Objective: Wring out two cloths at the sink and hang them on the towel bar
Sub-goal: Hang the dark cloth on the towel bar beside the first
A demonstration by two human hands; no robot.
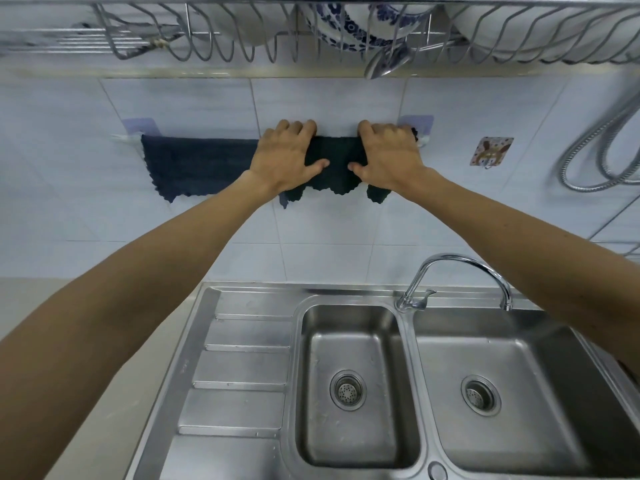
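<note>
Two dark cloths hang over the white towel bar (pixel 122 137) on the tiled wall. The dark blue cloth (pixel 197 166) drapes on the bar's left part, untouched. The darker, near-black cloth (pixel 337 161) drapes on the right part. My left hand (pixel 289 154) grips its left side, fingers over the bar and thumb on the front. My right hand (pixel 389 152) grips its right side the same way. Most of the bar is hidden under the cloths and hands.
A steel double sink (pixel 405 299) with drainboard (pixel 242 368) lies below, both basins holding nothing. A curved tap (pixel 460 263) stands between them. A wire dish rack (pixel 311 32) with bowls hangs overhead. A metal hose (pixel 595 140) and a sticker hook (pixel 491 152) are on the right wall.
</note>
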